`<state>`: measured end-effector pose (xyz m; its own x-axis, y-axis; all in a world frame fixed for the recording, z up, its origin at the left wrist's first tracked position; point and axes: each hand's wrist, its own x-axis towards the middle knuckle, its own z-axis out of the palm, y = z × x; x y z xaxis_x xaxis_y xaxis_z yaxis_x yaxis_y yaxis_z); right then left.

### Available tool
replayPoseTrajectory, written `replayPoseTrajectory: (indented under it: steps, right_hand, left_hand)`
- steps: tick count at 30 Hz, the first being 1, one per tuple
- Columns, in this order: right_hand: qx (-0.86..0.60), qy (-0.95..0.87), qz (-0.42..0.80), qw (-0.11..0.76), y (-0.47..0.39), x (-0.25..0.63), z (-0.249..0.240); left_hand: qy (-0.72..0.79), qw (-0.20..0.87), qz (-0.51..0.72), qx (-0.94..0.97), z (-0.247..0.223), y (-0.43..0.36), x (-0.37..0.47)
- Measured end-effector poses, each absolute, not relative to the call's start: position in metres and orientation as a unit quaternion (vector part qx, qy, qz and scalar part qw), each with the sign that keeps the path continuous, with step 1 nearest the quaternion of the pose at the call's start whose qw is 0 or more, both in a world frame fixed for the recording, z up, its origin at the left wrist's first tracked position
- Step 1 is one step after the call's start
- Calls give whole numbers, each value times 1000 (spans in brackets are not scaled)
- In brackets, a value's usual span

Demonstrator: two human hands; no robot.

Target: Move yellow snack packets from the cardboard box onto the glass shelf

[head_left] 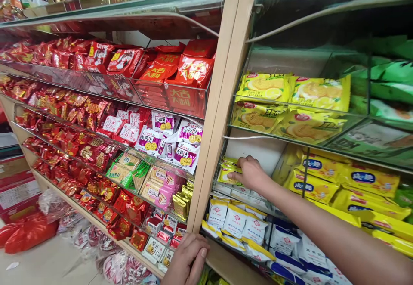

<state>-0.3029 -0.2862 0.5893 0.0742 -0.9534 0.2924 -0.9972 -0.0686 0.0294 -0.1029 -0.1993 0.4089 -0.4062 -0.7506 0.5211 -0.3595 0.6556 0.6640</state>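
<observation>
My right hand (253, 174) reaches into a shelf bin on the right-hand rack. Its thumb and fingers are closed around a yellow biscuit packet (229, 172) near the bin's left end. White back wall shows behind the hand. Lower down, my left hand (188, 257) is closed over the edge of a brown cardboard box (234, 265) beside the wooden upright. Yellow-green packets (209, 277) show partly inside that box; the left fingertips are mostly hidden.
Lemon biscuit packets (264, 88) fill the bin above, other yellow packets (363, 177) the one to the right. White packets (235, 221) lie below. A wooden upright (222, 82) divides the racks; red-wrapped snacks (124, 61) line the left one. Glass shelf edges and a red bag (29, 235) are in view.
</observation>
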Motion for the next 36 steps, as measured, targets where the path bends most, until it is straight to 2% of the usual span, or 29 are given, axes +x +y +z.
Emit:
replayPoseTrajectory:
  steps: [13,22,27,30,32,36]
  right_hand:
    - [708,-702,74,26,-280,-312,590]
    - [702,-707,81,18,-274,-318,593]
    - [712,-686,135,60,-250,-324,606]
    - [750,-609,243,86,-201,-327,607]
    - [785,-546,293,6,-159,-330,596]
    - [787,-511,95,-333,-89,-342,527]
  left_hand:
    - [-798,427,-241,351,410,-199,-103]
    - [-787,429,-255,362,414,-196,-105]
    - [-786,424,-264,365,416,-197,-104]
    - [-792,418,-263,359,416,-198,-104]
    - [-799,410,-268,349,415,-199,-105]
    - [-806,385,-307,329,410,-205,-108]
